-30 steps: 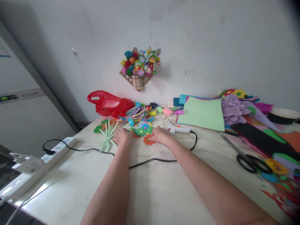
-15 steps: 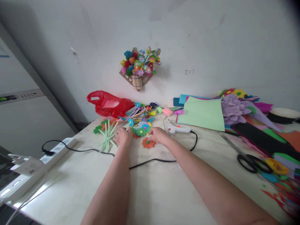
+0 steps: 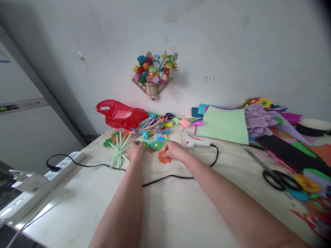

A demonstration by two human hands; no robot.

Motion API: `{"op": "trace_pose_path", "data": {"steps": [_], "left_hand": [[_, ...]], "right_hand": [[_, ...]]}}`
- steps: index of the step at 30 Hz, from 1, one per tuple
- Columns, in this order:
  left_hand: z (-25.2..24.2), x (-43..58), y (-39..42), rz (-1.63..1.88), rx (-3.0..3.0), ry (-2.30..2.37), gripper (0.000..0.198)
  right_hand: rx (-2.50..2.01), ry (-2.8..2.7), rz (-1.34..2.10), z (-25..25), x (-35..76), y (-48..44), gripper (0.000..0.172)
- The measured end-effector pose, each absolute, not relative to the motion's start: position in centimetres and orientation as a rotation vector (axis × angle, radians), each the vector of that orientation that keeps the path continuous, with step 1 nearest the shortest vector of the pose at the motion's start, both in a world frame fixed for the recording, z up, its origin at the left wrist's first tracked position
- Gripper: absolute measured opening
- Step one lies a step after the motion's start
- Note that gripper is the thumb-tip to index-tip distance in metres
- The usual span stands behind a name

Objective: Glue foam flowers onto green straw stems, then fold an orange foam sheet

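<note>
Orange flower (image 3: 163, 160) — on table (image 3: 168, 213), inward of far edge | right hand (image 3: 173, 151): fingertips on it, pinching or pressing, I can't tell | left hand (image 3: 134, 151): beside green strips (image 3: 119, 148), finger state — can't tell

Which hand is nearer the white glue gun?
Right. The right hand is just left of the glue gun, at the orange flower; the left hand is farther left, beside the pale green strips.
</note>
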State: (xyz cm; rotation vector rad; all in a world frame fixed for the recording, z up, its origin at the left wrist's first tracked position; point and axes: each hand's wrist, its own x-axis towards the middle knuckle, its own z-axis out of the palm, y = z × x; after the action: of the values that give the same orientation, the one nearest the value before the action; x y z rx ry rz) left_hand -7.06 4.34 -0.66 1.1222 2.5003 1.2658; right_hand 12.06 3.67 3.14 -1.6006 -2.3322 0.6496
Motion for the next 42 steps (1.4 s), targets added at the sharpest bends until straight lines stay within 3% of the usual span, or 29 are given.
{"op": "trace_pose_path", "data": {"steps": [8,23,33,42], "left_hand": [[-0.6,-7.0,4.2,1.395,1.044,2.485,0.021],[0.1,-6.6,3.9,1.833,0.967,2.443,0.021],[0.2,-6.4,3.8,1.962,0.822,2.305,0.022],[-0.1,-6.6,3.8,1.882,0.834,2.388,0.025]], "right_hand": [[-1.520,-2.195,0.667,2.0,12.4,4.6,0.037],[-1.470,-1.979,0.717,1.7,13.3,6.0,0.005],[-1.451,-1.948,0.681,1.9,13.5,7.5,0.032],[-1.504,-1.873,0.745,3.2,10.4,10.4,0.029]]}}
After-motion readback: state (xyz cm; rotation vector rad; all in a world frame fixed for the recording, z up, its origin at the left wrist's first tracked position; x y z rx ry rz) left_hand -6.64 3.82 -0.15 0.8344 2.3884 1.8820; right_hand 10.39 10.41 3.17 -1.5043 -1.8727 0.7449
